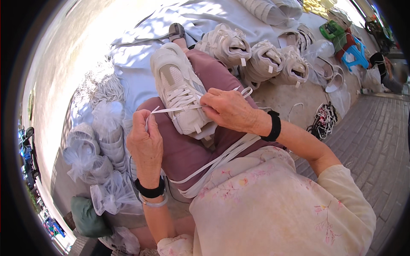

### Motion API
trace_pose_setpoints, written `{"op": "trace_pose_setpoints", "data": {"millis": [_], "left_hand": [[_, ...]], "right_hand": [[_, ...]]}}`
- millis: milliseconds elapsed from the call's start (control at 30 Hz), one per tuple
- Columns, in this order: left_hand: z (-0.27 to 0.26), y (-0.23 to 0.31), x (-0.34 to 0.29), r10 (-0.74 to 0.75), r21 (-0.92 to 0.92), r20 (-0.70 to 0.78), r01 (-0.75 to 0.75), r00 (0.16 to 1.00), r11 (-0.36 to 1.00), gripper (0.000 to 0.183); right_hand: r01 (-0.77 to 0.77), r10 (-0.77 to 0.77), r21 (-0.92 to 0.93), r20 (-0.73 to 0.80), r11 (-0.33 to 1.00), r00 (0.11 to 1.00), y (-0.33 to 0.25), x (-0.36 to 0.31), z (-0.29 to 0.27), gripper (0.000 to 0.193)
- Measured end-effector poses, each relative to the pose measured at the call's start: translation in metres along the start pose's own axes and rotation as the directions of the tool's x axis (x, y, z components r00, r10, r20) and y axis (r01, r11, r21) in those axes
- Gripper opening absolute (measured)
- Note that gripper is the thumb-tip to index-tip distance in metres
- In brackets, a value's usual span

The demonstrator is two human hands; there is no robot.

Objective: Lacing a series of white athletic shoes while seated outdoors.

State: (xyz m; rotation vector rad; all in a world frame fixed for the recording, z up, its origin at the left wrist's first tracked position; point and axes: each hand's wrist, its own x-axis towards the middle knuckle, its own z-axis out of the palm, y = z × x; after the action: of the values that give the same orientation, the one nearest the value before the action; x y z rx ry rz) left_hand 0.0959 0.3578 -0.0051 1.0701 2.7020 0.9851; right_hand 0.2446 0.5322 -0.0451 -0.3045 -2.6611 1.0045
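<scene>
A white sneaker [171, 72] rests on my lap, its toe pointing away from me and its heel toward me. White lace crosses its tongue in several rows. My left hand [145, 136] is closed in a pinch on one lace end [171, 109], which runs taut from the shoe's collar. On the shoe's right side, my right hand [228, 109] is closed at the upper eyelets, with another stretch of lace looping out beyond its knuckles. Its fingertips are partly hidden against the shoe. A bundle of loose white laces [222, 160] lies across my thighs.
Several white sneakers [267, 59] stand in a row to the right. At the left lie shoes in clear plastic bags [109, 128] and a heap of white laces [104, 83]. A pale cloth [141, 47] covers the ground ahead. A blue stool [356, 55] stands far right.
</scene>
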Motion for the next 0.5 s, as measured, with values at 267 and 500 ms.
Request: {"op": "trace_pose_setpoints", "data": {"millis": [267, 500], "left_hand": [[0.014, 0.002, -0.011, 0.061, -0.194, 0.151, -0.031, 0.987, 0.98, 0.012], [0.029, 0.005, -0.011, 0.125, -0.156, 0.133, -0.104, 0.983, 0.982, 0.013]], "right_hand": [[-0.059, 0.061, 0.041, -0.032, 0.997, 0.998, 0.007, -0.006, 0.0, 0.011], [-0.107, 0.107, 0.195, 0.013, 0.975, 0.994, 0.004, 0.001, 0.002, 0.012]]}}
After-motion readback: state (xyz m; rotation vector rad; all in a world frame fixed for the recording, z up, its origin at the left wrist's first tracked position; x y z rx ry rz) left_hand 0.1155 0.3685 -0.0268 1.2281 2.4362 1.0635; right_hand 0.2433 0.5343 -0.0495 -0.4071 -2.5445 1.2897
